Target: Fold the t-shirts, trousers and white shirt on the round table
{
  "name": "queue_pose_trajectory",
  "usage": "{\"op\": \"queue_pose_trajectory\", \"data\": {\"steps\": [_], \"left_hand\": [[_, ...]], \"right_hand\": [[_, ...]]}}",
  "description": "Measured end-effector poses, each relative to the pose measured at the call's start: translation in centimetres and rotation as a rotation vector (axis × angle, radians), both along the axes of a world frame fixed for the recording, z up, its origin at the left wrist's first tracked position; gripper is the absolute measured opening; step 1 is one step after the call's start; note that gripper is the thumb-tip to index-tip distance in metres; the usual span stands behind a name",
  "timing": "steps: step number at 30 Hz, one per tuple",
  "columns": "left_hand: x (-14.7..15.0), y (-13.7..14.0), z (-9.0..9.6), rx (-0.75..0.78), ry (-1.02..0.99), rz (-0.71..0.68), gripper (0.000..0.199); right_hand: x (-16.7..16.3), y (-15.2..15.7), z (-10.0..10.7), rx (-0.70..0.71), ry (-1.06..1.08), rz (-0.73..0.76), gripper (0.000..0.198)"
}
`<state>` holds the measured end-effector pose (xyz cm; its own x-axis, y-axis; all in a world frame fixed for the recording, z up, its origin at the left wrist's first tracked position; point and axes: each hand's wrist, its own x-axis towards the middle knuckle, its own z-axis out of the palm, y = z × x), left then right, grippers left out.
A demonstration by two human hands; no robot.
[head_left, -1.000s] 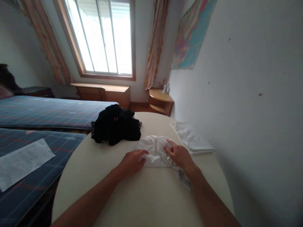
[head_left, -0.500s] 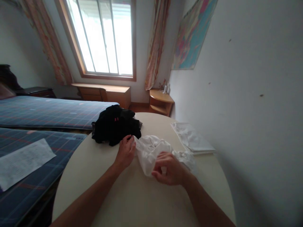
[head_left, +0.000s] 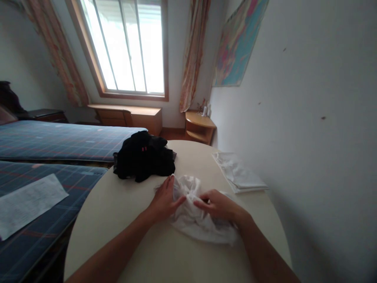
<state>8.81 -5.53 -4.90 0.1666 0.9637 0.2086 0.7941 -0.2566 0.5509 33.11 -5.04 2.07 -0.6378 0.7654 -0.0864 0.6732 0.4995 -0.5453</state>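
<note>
A thin, crumpled white cloth (head_left: 203, 226) lies bunched on the round table; whether it is a garment I cannot tell. My left hand (head_left: 165, 198) grips its left side, thumb pointing inward and fingers along the far edge. On the right, my right hand (head_left: 219, 204) has gathered a fold between thumb and curled fingers. The two thumbs nearly meet over the middle of the cloth. Some of the fingertips are hidden in the folds. Just beyond my left hand sits a heap of black clothes (head_left: 144, 157) with a small red mark.
The cream table (head_left: 118, 232) has a curved rim. A folded white cloth (head_left: 240, 173) lies at its right edge, near the wall. To the left are plaid mattresses (head_left: 82, 184) with a printed paper sheet (head_left: 32, 204). A corner shelf (head_left: 202, 122) stands behind.
The white cloth has been pulled nearer and spread toward me. My left hand has moved slightly right and nearer; my right hand has turned inward and now grips the middle folds.
</note>
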Motion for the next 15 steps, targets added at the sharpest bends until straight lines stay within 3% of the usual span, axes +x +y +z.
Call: {"op": "queue_pose_trajectory", "data": {"steps": [3, 5, 8, 9, 12, 15], "left_hand": [[-0.2, 0.1, -0.2, -0.015, -0.064, -0.153, 0.076], [-0.4, 0.0, -0.1, -0.015, -0.078, -0.272, 0.077], [-0.5, -0.3, 0.4, 0.007, -0.103, -0.435, 0.078], [-0.5, -0.5, 0.6, 0.010, -0.118, -0.481, 0.078], [-0.3, -0.7, 1.7, -0.001, -0.187, -0.605, 0.074], [-0.1, -0.9, 2.6, -0.050, -0.275, -0.694, 0.058]], "right_hand": [[-0.7, -1.0, 0.8, -0.306, 0.134, 0.217, 0.050], [-0.8, -0.7, 0.5, -0.218, 0.202, 0.121, 0.044], [-0.3, 0.6, -0.8, 0.148, 0.274, -0.168, 0.028], [-0.1, 1.1, -1.3, 0.213, 0.298, -0.206, 0.033], [0.4, 1.9, -2.7, 0.143, 0.338, -0.137, 0.063], [0.3, 1.7, -3.1, -0.015, 0.295, -0.045, 0.057]]}}
